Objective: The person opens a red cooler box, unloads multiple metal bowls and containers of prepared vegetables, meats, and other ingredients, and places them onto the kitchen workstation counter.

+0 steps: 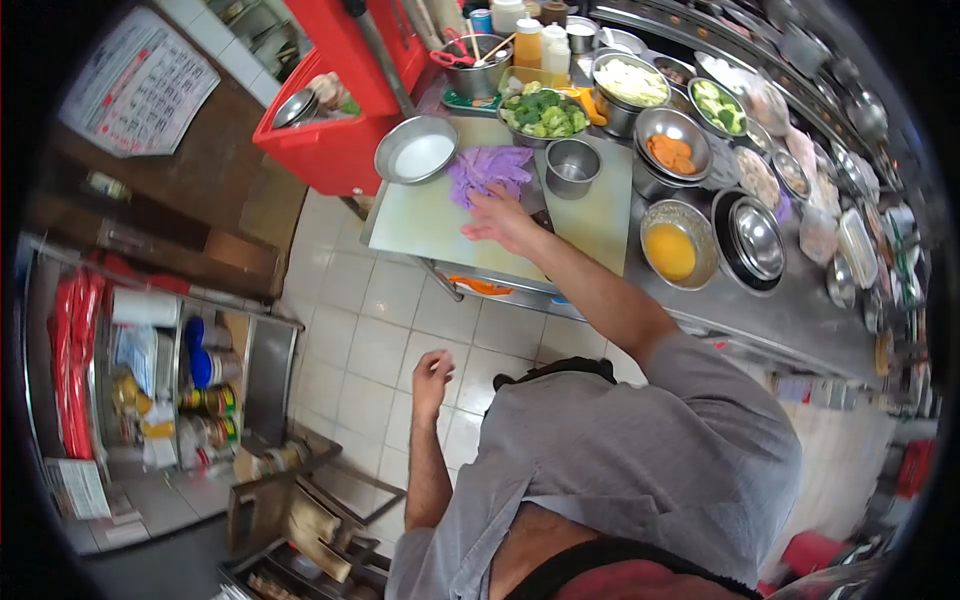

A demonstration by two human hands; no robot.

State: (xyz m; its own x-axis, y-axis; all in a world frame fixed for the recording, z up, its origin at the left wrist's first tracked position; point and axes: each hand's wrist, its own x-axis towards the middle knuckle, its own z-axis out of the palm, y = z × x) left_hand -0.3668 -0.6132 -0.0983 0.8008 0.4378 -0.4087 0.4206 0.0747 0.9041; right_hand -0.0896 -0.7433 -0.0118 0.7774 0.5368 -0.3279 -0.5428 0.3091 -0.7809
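My right hand [500, 220] reaches over the pale cutting board [410, 220] with its fingers apart. Its fingertips touch the edge of a crumpled purple cloth or plastic bag [490, 168]; no grip on it shows. Left of the purple bundle sits a metal bowl with white contents [418, 152]. An empty-looking steel pot [573, 167] stands to its right. A dark handle [542, 219], perhaps a knife's, lies partly behind my right wrist. My left hand [432, 378] hangs over the tiled floor, fingers loosely bent and apart, holding nothing.
Behind the board are a bowl of broccoli [545, 112] and sauce bottles [528, 45]. To the right stand bowls of carrots [672, 153] and yellow liquid [670, 252]. A red cooler [335, 150] stands at the left, above a shelf unit [270, 375] holding jars.
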